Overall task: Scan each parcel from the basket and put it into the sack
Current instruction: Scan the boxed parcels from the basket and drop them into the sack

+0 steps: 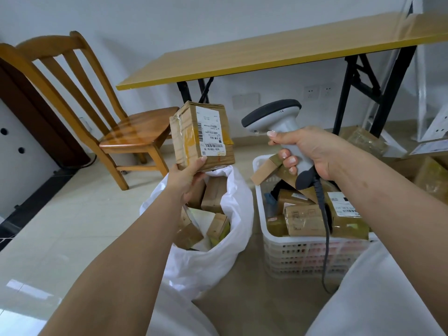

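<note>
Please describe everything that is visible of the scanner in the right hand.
The scanner is a handheld barcode gun of light grey plastic with a dark grey head. It stands upright, its head turned left toward the parcel but apart from it. The right hand holds its handle, forefinger at the trigger. A dark cable leaves the foot of the handle and hangs down over the basket.

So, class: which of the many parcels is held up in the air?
The parcel gripped by the left hand above the sack; the others lie in the sack or the basket.
</note>
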Motion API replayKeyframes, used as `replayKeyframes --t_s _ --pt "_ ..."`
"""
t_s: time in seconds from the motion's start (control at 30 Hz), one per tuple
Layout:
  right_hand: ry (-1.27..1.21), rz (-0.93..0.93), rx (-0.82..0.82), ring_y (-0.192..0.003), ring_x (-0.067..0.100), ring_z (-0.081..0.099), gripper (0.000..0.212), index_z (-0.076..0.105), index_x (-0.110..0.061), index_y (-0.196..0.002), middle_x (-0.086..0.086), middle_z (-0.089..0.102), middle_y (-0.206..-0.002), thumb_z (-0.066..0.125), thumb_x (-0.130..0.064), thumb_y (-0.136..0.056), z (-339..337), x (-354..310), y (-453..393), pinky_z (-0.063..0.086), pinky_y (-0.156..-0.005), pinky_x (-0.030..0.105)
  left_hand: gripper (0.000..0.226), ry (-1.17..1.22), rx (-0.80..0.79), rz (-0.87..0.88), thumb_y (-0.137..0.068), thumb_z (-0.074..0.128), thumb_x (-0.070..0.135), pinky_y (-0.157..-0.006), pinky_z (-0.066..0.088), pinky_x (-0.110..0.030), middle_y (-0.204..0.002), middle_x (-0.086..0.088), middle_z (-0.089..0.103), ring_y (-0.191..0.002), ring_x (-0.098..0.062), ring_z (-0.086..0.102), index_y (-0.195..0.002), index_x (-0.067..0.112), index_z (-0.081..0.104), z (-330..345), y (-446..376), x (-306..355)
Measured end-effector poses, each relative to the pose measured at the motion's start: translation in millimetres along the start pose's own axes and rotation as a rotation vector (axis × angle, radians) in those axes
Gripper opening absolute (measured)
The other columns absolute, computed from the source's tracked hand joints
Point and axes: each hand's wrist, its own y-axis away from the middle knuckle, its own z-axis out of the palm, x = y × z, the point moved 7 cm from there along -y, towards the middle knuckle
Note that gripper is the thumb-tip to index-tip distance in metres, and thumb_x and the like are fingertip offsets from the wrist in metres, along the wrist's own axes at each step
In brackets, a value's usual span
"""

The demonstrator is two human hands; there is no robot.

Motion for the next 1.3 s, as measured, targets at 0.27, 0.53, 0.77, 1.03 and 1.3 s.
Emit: replayKeyframes --t_s 0.27,0.53,0.77,1.03,1.3 --pt "0.024 0.188 -0.008 -0.045 0.009 0.041 0.035 0.059 -0.005 -0.109 0.003 0.051 -0.063 0.068 -0.032 -0.09 27 52 -22 0.04 -0.037 0.019 0.114 -0.743 0.111 -0.079 -0.045 0.095 0.049 -0.077 0.061 -0.039 -0.128 -0.006 0.049 -0.11 -0.026 0.06 -0.138 0.017 0.037 -100 -6 -22" --pt "0.342 0.291 0.214 -0.053 0.016 0.049 0.032 0.061 0.0 -0.099 0.011 0.062 -0.078 0.076 -0.023 -0.084 46 150 -64 0.041 -0.05 0.027 0.137 -1.072 0.032 -0.12 -0.03 0.073 0.088 -0.097 0.052 -0.048 -0.142 -0.007 0.035 -0.129 -0.032 0.043 -0.147 0.04 0.022 -109 -12 -65" --pt "0.618 0.235 0.395 -0.098 0.031 0.064 0.048 0.058 -0.004 -0.116 0.014 0.064 -0.107 0.074 -0.037 -0.084 71 212 -98 0.048 -0.072 0.033 0.132 -0.988 0.064 -0.159 -0.029 0.075 0.085 -0.088 0.057 -0.047 -0.134 -0.005 0.041 -0.121 -0.03 0.051 -0.141 0.034 0.028 -122 -23 -61" --pt "0.723 0.309 0.417 -0.103 0.034 0.063 0.04 0.057 -0.006 -0.119 0.015 0.064 -0.114 0.068 -0.03 -0.089 93 243 -128 0.048 -0.074 0.036 0.097 -0.477 0.008 -0.453 -0.058 0.082 0.065 -0.068 0.061 -0.035 -0.121 -0.01 0.063 -0.084 -0.024 0.073 -0.135 0.019 0.046 -128 -23 -68" --pt "0.473 0.333 0.48 -0.107 0.036 0.059 0.037 0.053 -0.003 -0.124 0.018 0.06 -0.117 0.064 -0.018 -0.092 70 235 -119 0.047 -0.082 0.038 0.117 -0.719 -0.08 -0.511 -0.05 0.085 0.064 -0.075 0.062 -0.041 -0.122 -0.009 0.062 -0.095 -0.027 0.072 -0.145 0.021 0.033 -130 -9 -99"
